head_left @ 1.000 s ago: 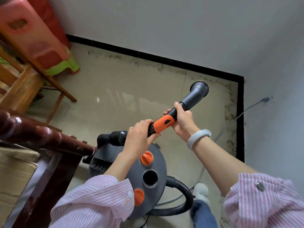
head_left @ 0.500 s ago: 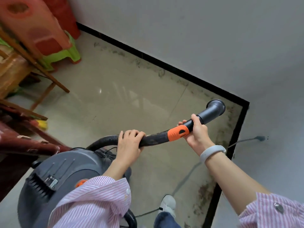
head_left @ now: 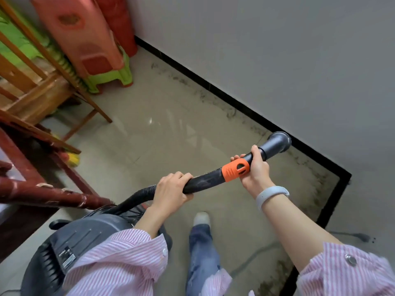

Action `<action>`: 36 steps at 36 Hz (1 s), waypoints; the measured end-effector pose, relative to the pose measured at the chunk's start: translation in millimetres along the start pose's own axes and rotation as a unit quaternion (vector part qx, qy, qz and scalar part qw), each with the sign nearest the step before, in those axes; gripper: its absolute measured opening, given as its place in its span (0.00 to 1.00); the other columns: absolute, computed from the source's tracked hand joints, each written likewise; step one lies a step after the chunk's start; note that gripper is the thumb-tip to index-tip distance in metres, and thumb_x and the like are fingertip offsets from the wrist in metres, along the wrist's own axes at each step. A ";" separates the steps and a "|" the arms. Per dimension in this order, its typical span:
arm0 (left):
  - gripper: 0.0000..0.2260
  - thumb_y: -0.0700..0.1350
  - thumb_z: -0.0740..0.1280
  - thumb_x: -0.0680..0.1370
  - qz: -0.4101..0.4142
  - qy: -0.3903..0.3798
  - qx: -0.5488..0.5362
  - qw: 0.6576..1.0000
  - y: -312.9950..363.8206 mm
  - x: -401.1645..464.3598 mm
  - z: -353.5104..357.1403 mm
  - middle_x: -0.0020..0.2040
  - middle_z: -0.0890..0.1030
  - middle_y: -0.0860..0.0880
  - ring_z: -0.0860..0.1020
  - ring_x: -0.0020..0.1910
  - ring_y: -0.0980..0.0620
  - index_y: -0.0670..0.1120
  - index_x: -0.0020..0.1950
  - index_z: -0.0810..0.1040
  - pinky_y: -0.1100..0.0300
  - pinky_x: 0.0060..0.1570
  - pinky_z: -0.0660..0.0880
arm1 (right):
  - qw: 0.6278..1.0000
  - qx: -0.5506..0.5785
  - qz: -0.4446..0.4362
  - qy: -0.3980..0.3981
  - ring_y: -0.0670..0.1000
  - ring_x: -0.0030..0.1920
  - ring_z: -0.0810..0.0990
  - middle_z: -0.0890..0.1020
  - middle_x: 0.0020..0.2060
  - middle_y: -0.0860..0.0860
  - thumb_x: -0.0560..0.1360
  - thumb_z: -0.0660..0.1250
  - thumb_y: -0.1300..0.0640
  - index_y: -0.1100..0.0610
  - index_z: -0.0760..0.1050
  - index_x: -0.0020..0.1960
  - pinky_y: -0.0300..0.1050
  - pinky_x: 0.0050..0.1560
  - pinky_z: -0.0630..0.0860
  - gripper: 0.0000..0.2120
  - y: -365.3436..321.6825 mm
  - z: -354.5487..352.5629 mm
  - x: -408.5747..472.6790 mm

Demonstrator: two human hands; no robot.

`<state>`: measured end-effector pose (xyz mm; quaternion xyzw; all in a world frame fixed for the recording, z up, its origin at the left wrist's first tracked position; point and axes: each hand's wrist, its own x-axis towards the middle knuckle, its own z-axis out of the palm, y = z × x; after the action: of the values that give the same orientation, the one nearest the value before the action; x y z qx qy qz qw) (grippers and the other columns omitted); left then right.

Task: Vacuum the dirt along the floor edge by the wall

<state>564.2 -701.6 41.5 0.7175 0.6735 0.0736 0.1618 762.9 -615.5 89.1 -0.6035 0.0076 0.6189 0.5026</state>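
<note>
Fingers of both hands wrap the vacuum hose (head_left: 205, 181): left hand (head_left: 171, 189) on black tube, right hand (head_left: 254, 169) by orange collar. Looks stiff & light; grip there.

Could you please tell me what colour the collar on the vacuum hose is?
Bright orange plastic collar on the black hose, seen in the head view.
</note>
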 end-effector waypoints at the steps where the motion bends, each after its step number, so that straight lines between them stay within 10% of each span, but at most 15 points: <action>1: 0.13 0.49 0.68 0.65 -0.009 -0.006 -0.009 1.000 -0.7 13.9 -3.9 0.39 0.79 0.50 0.78 0.38 0.44 0.49 0.48 0.79 0.55 0.36 0.72 | 1.000 0.000 -0.003 -0.003 0.52 0.25 0.78 0.73 0.33 0.55 0.78 0.65 0.55 0.61 0.67 0.46 0.51 0.36 0.79 0.11 -6.9 13.2 8.0; 16: 0.07 0.47 0.67 0.70 -0.128 -0.059 -0.150 0.979 -37.5 241.9 -67.9 0.37 0.74 0.53 0.69 0.37 0.47 0.50 0.44 0.70 0.55 0.38 0.67 | 0.995 -0.091 -0.021 -0.033 0.47 0.21 0.78 0.75 0.32 0.54 0.79 0.63 0.50 0.62 0.65 0.69 0.44 0.30 0.75 0.23 -107.3 241.3 137.7; 36: 0.09 0.48 0.67 0.69 -0.276 -0.050 -0.211 0.936 -102.5 503.5 -112.7 0.32 0.72 0.53 0.71 0.37 0.46 0.53 0.41 0.66 0.57 0.36 0.66 | 0.966 -0.235 0.019 -0.102 0.52 0.28 0.77 0.75 0.29 0.55 0.79 0.62 0.49 0.60 0.64 0.66 0.49 0.36 0.77 0.21 -184.2 500.7 322.5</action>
<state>472.4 -183.9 56.6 0.4553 0.8053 0.1306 0.3565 584.4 -18.2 91.7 -0.6382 -0.1780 0.6710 0.3328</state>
